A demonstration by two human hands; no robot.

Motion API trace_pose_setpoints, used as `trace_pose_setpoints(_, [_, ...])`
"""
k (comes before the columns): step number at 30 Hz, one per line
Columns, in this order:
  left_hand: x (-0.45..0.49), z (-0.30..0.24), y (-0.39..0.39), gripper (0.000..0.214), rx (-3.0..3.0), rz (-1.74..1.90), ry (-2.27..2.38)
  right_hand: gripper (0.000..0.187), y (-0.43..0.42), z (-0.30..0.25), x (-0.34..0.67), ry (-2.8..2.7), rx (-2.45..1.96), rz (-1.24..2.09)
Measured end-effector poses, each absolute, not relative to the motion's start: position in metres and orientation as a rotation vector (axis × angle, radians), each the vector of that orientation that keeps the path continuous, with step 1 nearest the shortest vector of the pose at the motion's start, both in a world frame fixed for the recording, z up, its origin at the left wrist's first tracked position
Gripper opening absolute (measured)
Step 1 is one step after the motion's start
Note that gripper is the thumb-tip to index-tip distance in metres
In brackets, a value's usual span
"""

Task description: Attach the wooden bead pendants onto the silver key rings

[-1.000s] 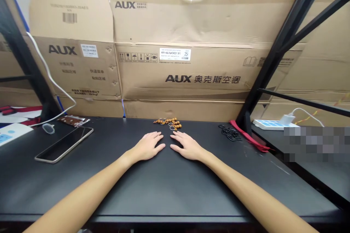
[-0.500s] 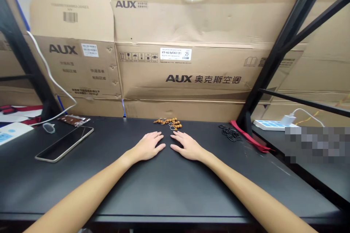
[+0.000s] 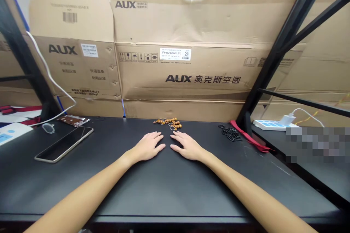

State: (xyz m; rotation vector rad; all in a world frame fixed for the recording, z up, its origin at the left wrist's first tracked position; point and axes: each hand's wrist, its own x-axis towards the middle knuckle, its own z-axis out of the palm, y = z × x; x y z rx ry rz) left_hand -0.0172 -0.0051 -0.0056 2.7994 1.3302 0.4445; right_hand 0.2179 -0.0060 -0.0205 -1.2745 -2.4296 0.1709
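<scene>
Both of my hands rest palm down on the black tabletop [image 3: 169, 185], a small gap between them. My left hand [image 3: 149, 146] lies flat with its fingers stretched out and holds nothing. Flat as well, my right hand [image 3: 187, 146] has its fingers spread towards the left hand, with nothing in it. Just beyond the fingertips is a small heap of amber-brown beaded keychains [image 3: 175, 123] with metal rings. The right fingertips are nearest to this heap; I cannot tell whether they touch it.
A phone [image 3: 65, 145] lies at left, near a brown packet [image 3: 73, 120] and a white cable [image 3: 50, 71]. At right are black loops [image 3: 231, 133], a red strap [image 3: 250, 138] and a white power strip [image 3: 269, 125]. Cardboard [image 3: 153, 91] walls the back; black frame posts [image 3: 269, 58] flank it.
</scene>
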Motion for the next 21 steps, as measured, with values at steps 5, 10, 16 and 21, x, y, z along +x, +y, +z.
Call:
trace_pose_setpoints(5, [-0.0179, -0.0070, -0.0042, 0.056, 2.812, 0.436, 1.327, 0.059, -0.0059, -0.0209, 0.2184, -2.430, -1.276, 0.182])
trace_pose_setpoints(10, [-0.0192, -0.0095, -0.0028, 0.057, 2.809, 0.465, 1.326, 0.060, -0.0085, -0.0172, 0.2172, -2.442, -1.299, 0.187])
trace_pose_setpoints(16, [-0.0189, -0.0123, -0.0021, 0.056, 2.803, 0.517, 1.317, 0.061, -0.0091, -0.0157, 0.2165, -2.432, -1.308, 0.213])
trace_pose_setpoints(21, [-0.0190, -0.0131, -0.0003, 0.057, 2.790, 0.491, 1.333, 0.060, -0.0077, -0.0183, 0.2170, -2.417, -1.285, 0.196])
